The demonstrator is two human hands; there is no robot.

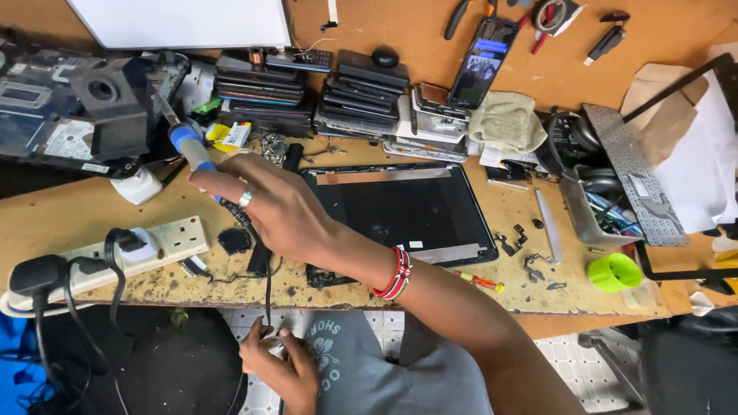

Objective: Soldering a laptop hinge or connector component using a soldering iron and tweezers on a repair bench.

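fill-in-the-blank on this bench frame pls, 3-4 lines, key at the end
1. The right hand holds a soldering iron with a ____ handle.
2. The left hand is below the edge of the ____.
3. The small cup at the bench's right is ____.
4. A beaded bracelet sits on the ____ wrist.

Missing words: blue; bench; green; right

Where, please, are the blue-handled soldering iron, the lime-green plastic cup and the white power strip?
Blue-handled soldering iron (187, 146), head view, blue grip.
Lime-green plastic cup (614, 272), head view, outer wall.
White power strip (175, 236), head view, bare socket face.
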